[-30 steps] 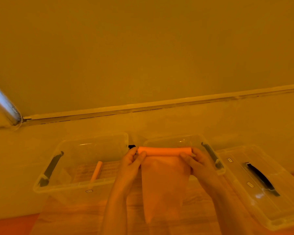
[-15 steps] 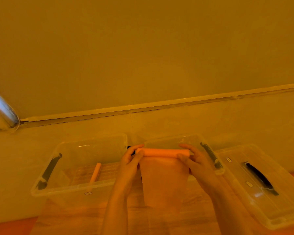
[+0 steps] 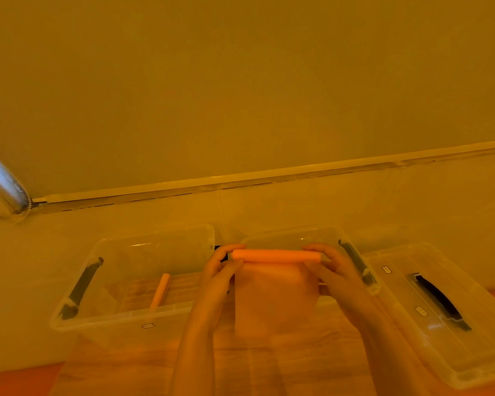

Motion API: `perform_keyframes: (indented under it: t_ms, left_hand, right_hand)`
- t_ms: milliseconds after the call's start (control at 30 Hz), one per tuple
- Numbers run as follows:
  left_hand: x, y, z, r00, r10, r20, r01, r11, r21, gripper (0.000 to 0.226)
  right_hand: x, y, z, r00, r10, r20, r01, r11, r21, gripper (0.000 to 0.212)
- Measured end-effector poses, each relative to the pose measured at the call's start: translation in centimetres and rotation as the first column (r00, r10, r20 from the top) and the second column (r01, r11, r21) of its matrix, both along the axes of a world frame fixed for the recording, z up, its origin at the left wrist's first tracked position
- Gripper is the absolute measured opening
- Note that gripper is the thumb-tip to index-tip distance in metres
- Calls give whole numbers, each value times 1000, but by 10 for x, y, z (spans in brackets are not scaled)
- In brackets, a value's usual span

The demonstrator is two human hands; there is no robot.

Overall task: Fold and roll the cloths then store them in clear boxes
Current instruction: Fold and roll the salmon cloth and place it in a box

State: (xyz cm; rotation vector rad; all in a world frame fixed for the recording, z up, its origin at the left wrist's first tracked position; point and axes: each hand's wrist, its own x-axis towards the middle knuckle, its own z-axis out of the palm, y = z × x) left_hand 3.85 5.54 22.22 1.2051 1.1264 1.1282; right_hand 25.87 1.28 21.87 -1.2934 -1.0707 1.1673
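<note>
**A:** What is nearest, and what has just changed?

**B:** At 6 o'clock, two forearms reach up from the bottom edge over a wooden table. The left hand and right hand each pinch one end of an orange cloth, thumb in front, fingers curled behind. Its top is wound into a roll; the loose tail below hangs shorter than a second ago, so the roll has taken up more fabric. I judge the rolling roughly half done, with storing to follow.

**A:** Where is the cloth?

**B:** Held up at centre, in front of the gap between two open boxes.

**A:** Count things for me.

**B:** Two hands. Two cloths: the one in hand, and a finished roll lying inside the left box at 9 o'clock. Two open clear boxes, the second at 12 o'clock behind the hands. One lid with a dark handle, flat at 3 o'clock. Farthest, a plain wall.
</note>
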Motion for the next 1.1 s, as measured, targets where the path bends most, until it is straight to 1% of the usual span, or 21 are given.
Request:
perform_keyframes:
  t_ms: [67, 133, 200, 300, 333, 400, 467, 567, 600, 700, 733, 767, 800, 867, 967, 1033, 1100]
  left_hand:
    - [2, 1, 1, 999, 41, -25, -41, 999, 13, 11]
    - [2, 2, 0, 996, 79, -50, -77, 997, 29, 13]
    - [1, 3, -1, 996, 58, -68, -56, 998, 35, 14]
    - [1, 5, -2, 997, 24, -74, -23, 1000, 18, 24]
    - [2, 5, -2, 998, 23, -55, -23, 1000, 7, 23]
    - [3, 6, 0, 999, 13, -34, -13, 1000, 8, 17]
    - [3, 6, 0, 999, -2, -50, 3, 1000, 14, 16]
    - [1, 7, -2, 997, -39, -67, 41, 999, 27, 32]
    - [1, 8, -3, 996, -50, -69, 52, 998, 29, 33]
    - [0, 8, -4, 999, -37, -26, 37, 999, 16, 23]
    - [0, 8, -4, 999, -35, -15, 35, 999, 7, 26]
    - [0, 8, -4, 999, -29, -16, 29, 1000, -2, 27]
    - [0, 8, -4, 1000, -21, -20, 20, 1000, -9, 23]
    - [1, 9, -3, 999, 16, -43, -16, 1000, -8, 16]
    - [2, 9, -4, 993, 55, -106, -54, 998, 12, 16]
    - [3, 8, -5, 993, 48, -106, -47, 999, 14, 19]
    - [3, 8, -6, 996, 34, -85, -34, 999, -6, 30]
  right_hand:
    - [-1, 1, 3, 1000, -17, -9, 17, 1000, -11, 23]
    - [-2, 3, 4, 999, -40, -12, 40, 999, -10, 15]
    - [-1, 6, 3, 999, -43, -13, 43, 999, -4, 14]
    - [2, 7, -1, 999, -41, -24, 41, 999, -26, 28]
    - [3, 8, -1, 999, -34, -38, 33, 999, -31, 29]
    - [4, 8, -2, 998, -18, -68, 16, 1000, -24, 23]
    - [4, 8, -2, 996, -25, -83, 24, 1000, -21, 20]
    - [4, 11, -3, 998, -44, -37, 43, 999, -10, 21]
    - [4, 11, -4, 999, -38, -26, 38, 999, -1, 21]
    - [5, 11, -7, 1000, -26, 10, 25, 1000, 18, 28]
    - [5, 11, -8, 1000, -30, 9, 30, 999, 17, 29]
    - [4, 10, -7, 999, -33, 9, 33, 999, 15, 26]
    - [3, 10, -5, 999, -39, 14, 39, 999, 17, 21]
    - [1, 10, -2, 998, -49, 38, 48, 999, 24, 19]
    - [0, 11, -2, 998, -60, 33, 59, 998, 33, 9]
    - [1, 12, -4, 998, -57, 28, 56, 998, 11, 16]
    - [2, 12, -6, 999, -43, 0, 43, 999, -18, 28]
